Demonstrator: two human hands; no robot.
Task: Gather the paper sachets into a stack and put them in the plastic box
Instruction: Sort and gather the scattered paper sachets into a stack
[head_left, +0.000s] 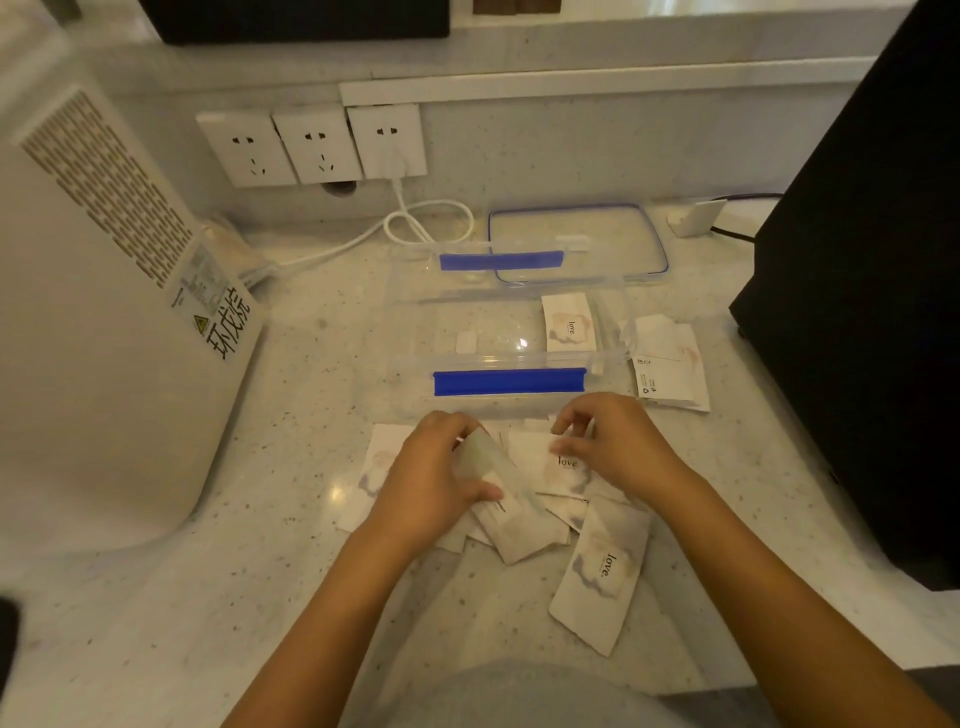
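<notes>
Several white paper sachets (530, 514) printed "love" lie in a loose pile on the counter in front of the clear plastic box (415, 332), which has blue clips. My left hand (431, 483) grips a small bunch of sachets, thumb on top. My right hand (613, 441) pinches the top edge of one sachet (550, 457) in the pile. One sachet (569, 322) lies inside the box at its right end. Another sachet (602, 571) lies apart at the lower right, and one more (382, 467) peeks out left of my left hand.
The box lid (576, 244) lies behind the box. More sachets (670, 364) sit right of the box. A white appliance (104, 312) stands at left, a black box (872, 312) at right. Wall sockets (311, 145) with a white cable (415, 223) are behind.
</notes>
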